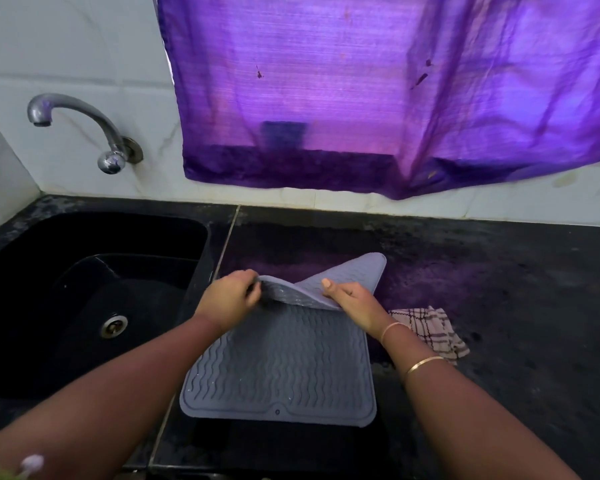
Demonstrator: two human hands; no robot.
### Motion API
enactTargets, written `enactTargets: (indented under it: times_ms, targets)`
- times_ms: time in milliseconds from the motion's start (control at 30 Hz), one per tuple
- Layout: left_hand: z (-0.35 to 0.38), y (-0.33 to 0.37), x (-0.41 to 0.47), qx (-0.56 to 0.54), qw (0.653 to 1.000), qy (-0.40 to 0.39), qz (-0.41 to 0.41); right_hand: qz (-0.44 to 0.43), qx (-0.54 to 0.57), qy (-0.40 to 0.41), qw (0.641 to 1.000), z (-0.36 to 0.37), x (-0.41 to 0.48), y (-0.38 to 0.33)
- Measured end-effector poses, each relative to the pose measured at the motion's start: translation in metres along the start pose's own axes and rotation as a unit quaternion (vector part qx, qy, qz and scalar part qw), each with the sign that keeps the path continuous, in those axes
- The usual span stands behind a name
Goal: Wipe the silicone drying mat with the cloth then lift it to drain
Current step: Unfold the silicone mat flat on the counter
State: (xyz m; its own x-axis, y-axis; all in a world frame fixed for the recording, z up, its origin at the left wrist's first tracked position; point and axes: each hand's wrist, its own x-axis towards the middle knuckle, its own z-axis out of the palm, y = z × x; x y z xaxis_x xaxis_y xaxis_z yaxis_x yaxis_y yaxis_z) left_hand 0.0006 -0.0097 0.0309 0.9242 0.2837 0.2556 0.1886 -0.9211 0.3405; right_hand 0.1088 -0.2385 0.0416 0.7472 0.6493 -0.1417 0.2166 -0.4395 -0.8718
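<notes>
Lift stage begun: far edge of mat raised, cloth released.

The mat [281,368] lies on the desk [499,289] just beside the sink [21,289], its near half flat and its far edge curled up toward the person. The left grip [229,299] pinches the far-left corner with curled fingers. The right grip [352,304] holds the far edge with the thumb on top. The cloth [430,332] lies crumpled on the desk to the right, in neither hand, so wiping is judged finished. Remaining: raise the whole mat clear of the desk and let it drain, probably over the sink.
</notes>
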Motion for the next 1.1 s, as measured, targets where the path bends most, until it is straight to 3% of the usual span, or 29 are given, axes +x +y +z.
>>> enactTargets:
  times_ms: [133, 367, 600, 733, 867, 967, 1100]
  targets:
    - [-0.002, -0.009, 0.011, -0.036, 0.997, 0.01, -0.06, -0.062, -0.014, -0.015, 0.998, -0.006, 0.011, -0.013]
    - [-0.003, -0.032, 0.029, -0.105, 0.985, -0.033, -0.132, -0.055, -0.088, -0.051, 0.993, -0.006, 0.045, -0.034]
    - [-0.003, -0.062, 0.038, -0.125, 0.975, -0.067, -0.168, -0.105, -0.215, 0.073, 0.968, 0.013, 0.096, -0.061]
    - [0.001, -0.074, 0.04, -0.144, 0.968, -0.091, -0.183, -0.084, -0.251, 0.089, 0.96, 0.028, 0.12, -0.064]
    - [0.004, -0.078, 0.04, -0.149, 0.964, -0.116, -0.187, -0.058, -0.216, 0.052, 0.973, 0.04, 0.128, -0.06]
    - [0.006, -0.079, 0.041, -0.137, 0.964, -0.146, -0.174, -0.031, -0.213, 0.07, 0.974, 0.048, 0.123, -0.051]
    - [0.01, -0.079, 0.038, -0.074, 0.97, -0.121, -0.198, 0.015, -0.231, 0.108, 0.967, 0.047, 0.105, -0.03]
